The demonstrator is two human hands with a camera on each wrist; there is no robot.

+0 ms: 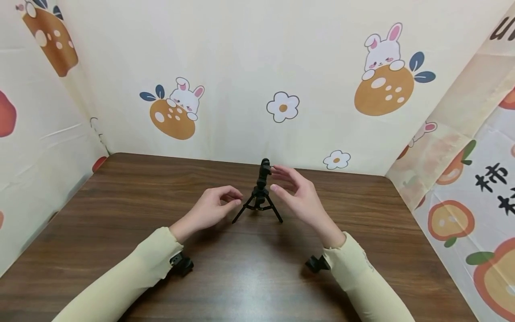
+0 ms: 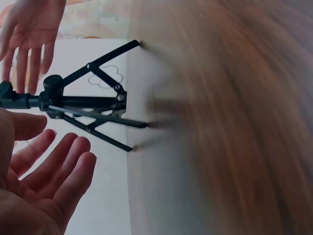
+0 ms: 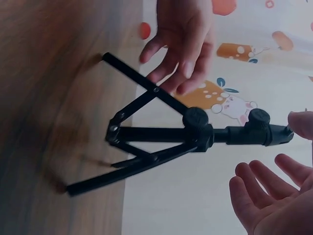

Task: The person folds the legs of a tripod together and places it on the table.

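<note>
Going left to right: the bare left hand (image 1: 212, 205), poking out of a pale yellow fabric sleeve (image 1: 130, 275), is hovering just beside the tripod's left side, fingers loosely bent, thumb standing apart, not having hold of anything as far as I can see. Next, roughly midway between the far left and far right corners of the dark brown wood-grain surface (image 1: 120, 210) and near its far edge, a small black tripod (image 1: 259, 192) is standing upright on three splayed legs (image 3: 129, 73), with round knobs (image 3: 196, 118) sitting along its slim column (image 3: 151, 134). Then the bare right hand (image 1: 302, 197) is hanging up by the tripod's top, fingers reaching out and spread well away from the thumb; it isn't gripping anything, though I can't tell if a fingertip is grazing it. My take on handling this: it's looking light and tippy, so I'd be bringing both hands in evenly, steadying the column low with the left before pressing up top with the right. As for containers, I'm not spotting any.
</note>
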